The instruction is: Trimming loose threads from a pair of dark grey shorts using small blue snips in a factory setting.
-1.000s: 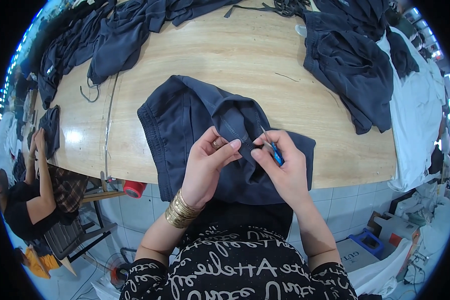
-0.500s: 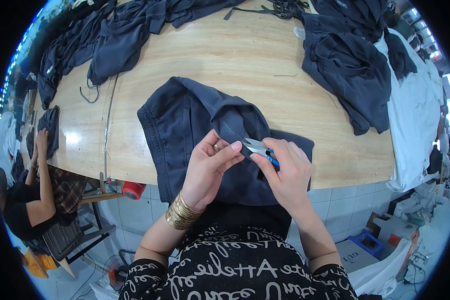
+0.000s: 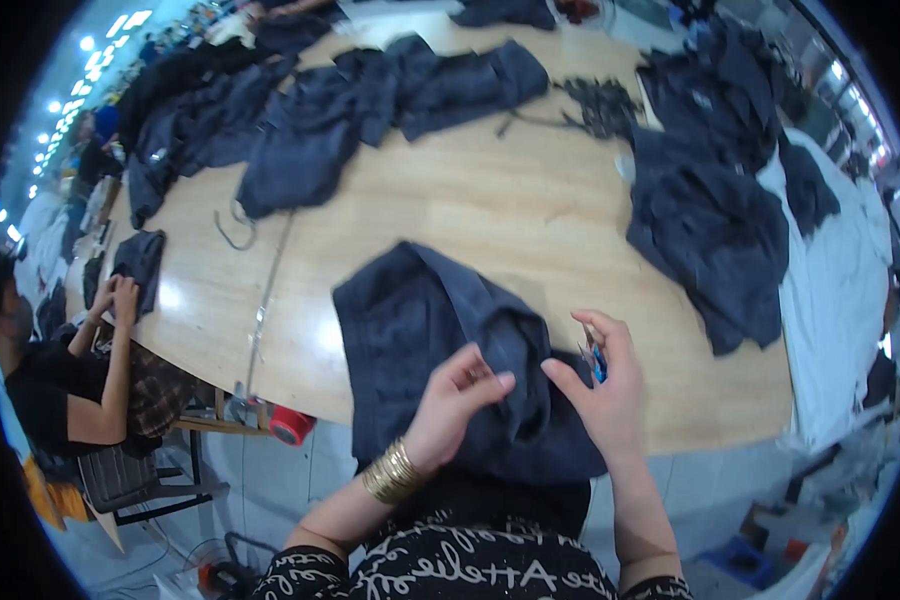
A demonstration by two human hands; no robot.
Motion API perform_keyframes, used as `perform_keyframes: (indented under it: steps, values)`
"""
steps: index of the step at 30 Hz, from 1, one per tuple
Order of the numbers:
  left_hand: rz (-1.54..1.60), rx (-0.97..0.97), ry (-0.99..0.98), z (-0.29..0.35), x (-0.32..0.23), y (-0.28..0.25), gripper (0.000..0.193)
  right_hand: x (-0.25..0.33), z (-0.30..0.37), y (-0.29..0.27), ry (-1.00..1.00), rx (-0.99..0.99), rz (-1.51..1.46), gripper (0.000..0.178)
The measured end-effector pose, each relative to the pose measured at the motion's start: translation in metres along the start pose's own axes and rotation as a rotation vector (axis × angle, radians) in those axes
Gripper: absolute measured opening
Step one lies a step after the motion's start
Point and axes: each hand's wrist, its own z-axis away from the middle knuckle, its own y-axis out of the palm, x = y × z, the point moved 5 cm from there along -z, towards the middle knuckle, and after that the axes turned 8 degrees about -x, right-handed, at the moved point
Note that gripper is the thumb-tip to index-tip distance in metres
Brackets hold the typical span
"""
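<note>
Dark navy trousers or shorts point(image 3: 400, 335) with a gathered waistband lie on the near edge of the table, a leg opening turned toward me. Over that opening is my left hand point(image 3: 452, 408), its thumb stretched away from the curled fingers, with no cloth visibly gripped. To its right, my right hand point(image 3: 610, 405) keeps a pair of blue-handled thread snips point(image 3: 598, 365) against its fingers, the thumb standing apart. The snips are partly hidden by the hand and are off the cloth. Motion blurs the picture slightly.
The wooden table point(image 3: 440, 210) carries more dark garments point(image 3: 305, 150) at the far left and a dark pile point(image 3: 705, 240) at the right, beside white cloth point(image 3: 835, 290). Black cords point(image 3: 600, 105) lie at the back. A co-worker point(image 3: 80, 385) handles dark cloth at the left.
My hands have moved apart, and the left has released the leg hem. The snips have come away from the cloth into my right hand's fingers. The view has tilted up.
</note>
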Motion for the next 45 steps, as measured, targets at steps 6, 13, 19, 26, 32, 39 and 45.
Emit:
perform_keyframes:
  steps: [6,13,19,26,32,39,45]
  values:
    - [-0.291,0.012,0.221,0.008,0.014,-0.023,0.032,-0.038,-0.015,0.05,-0.097,0.427,0.013,0.026]
    - [-1.129,-0.136,0.662,0.02,0.026,-0.039,0.055,-0.049,-0.034,0.04,0.086,0.247,-0.005,0.016]
    - [-1.441,0.335,0.998,-0.052,-0.003,-0.038,0.046,-0.06,-0.037,0.02,0.299,0.121,-0.044,0.021]
    - [-1.3,0.041,1.037,-0.082,-0.079,-0.021,0.03,-0.075,0.0,0.022,0.356,0.126,-0.122,0.022]
    - [-0.366,0.541,-0.347,0.012,0.03,-0.007,0.031,-0.066,0.029,0.044,0.432,0.166,-0.31,0.022]
    - [0.389,0.096,-0.275,-0.006,0.044,-0.042,0.033,-0.047,0.056,0.058,0.206,0.256,-0.113,0.02]
    - [0.159,-0.212,-0.091,0.001,0.027,-0.071,0.02,-0.035,0.061,0.06,0.15,0.404,0.007,0.015]
